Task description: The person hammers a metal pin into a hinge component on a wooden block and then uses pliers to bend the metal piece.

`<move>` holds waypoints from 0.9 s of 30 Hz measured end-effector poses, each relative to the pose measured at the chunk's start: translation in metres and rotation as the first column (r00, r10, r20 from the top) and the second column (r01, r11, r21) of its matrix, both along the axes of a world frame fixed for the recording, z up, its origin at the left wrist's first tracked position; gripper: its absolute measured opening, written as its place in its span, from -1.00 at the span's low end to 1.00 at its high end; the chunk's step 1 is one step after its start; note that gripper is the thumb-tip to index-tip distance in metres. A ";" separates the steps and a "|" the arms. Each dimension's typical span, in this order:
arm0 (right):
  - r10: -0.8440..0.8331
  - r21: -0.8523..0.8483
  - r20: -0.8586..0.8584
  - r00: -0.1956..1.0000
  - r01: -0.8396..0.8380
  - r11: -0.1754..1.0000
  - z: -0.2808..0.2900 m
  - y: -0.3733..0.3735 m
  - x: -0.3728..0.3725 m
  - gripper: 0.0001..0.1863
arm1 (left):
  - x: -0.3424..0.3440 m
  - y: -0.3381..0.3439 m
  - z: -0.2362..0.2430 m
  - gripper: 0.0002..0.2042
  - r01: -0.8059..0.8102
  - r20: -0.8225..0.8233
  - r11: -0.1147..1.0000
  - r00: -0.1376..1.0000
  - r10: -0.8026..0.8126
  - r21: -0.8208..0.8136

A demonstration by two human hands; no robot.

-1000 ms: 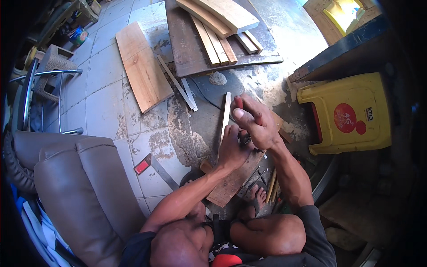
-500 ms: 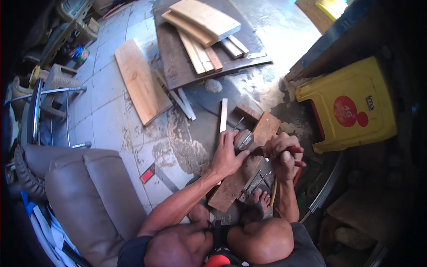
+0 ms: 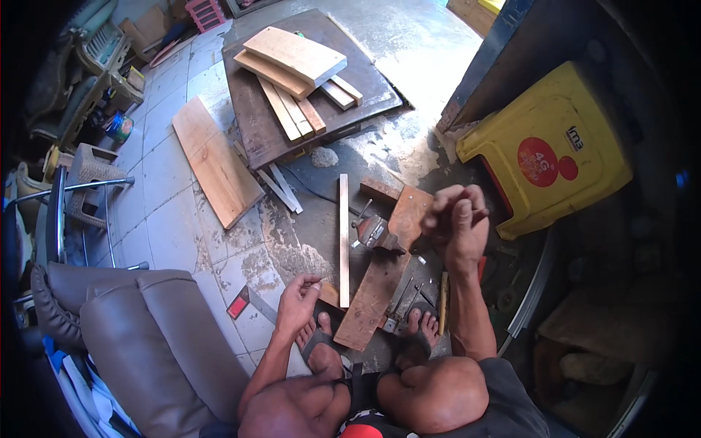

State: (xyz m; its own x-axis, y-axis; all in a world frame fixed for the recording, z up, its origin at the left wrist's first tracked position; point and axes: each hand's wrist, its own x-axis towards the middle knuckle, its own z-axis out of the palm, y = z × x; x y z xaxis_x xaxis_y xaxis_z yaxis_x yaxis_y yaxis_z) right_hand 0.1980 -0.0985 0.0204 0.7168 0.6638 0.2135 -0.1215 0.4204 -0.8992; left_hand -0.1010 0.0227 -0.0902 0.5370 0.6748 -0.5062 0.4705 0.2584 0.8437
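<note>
Vise [image 3: 374,232] sits between my left hand [image 3: 298,301] and my right hand [image 3: 460,230], farther out than the left and just to the left of the right one; neither touches it. It rests on a plank [image 3: 372,299], whose near end lies to the right of my left hand and whose far end lies beside my right fingers. From my remote seat I see the left hand loosely curled, thumb tip near the fingertips; I cannot tell whether it pinches anything small. My right hand is raised with bent fingers and the thumb up, but the fingers are blurred and I cannot tell whether they close on something.

A pale strip [image 3: 344,241] runs outward between my left hand and the vise, and a small block [image 3: 330,294] lies just right of my left fingertips. To the left of that hand, on the floor, I have a square [image 3: 239,304] with a red handle, then a brown chair [image 3: 139,321]. Yellow sticks [image 3: 443,298] lie nearer to me than the right hand, beside its forearm. A yellow stool [image 3: 591,175] stands tipped to the right of that hand. Well beyond both hands, a dark tabletop [image 3: 350,51] carries stacked boards [image 3: 296,55] and lengths of timber [image 3: 281,109]; a wide board [image 3: 215,160] lies on the floor to its left.
</note>
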 end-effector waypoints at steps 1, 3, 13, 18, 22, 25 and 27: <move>0.074 -0.041 0.030 0.997 -0.073 0.997 0.001 0.006 0.003 -0.57 | 0.003 0.000 -0.001 -0.72 0.027 -0.015 0.999 1.000 -0.027 0.045; 0.121 -0.120 0.170 0.978 -0.101 0.988 0.003 0.026 0.006 -0.46 | 0.011 -0.002 0.005 -0.72 0.096 -0.043 0.992 0.995 -0.093 0.082; 0.433 -0.135 0.518 0.738 -0.429 0.893 0.011 0.081 0.002 -0.49 | 0.014 -0.006 0.010 -0.71 0.203 -0.096 0.979 0.975 -0.199 0.029; 0.421 -0.159 0.550 0.721 -0.404 0.901 0.005 0.083 -0.004 -0.52 | 0.015 -0.004 0.015 -0.72 0.235 -0.162 0.971 0.960 -0.227 0.034; 0.413 -0.162 0.433 0.801 -0.381 0.910 -0.006 0.084 -0.016 -0.58 | 0.013 -0.005 0.001 -0.72 0.233 -0.109 0.971 0.968 -0.226 0.059; 0.408 -0.199 0.323 0.854 -0.360 0.912 0.004 0.084 -0.029 -0.64 | 0.012 -0.005 -0.005 -0.69 0.251 -0.107 0.964 0.965 -0.241 0.089; 0.463 -0.242 0.283 0.840 -0.404 0.882 0.010 0.085 -0.031 -0.71 | 0.011 -0.004 -0.007 -0.69 0.244 -0.127 0.967 0.964 -0.234 0.073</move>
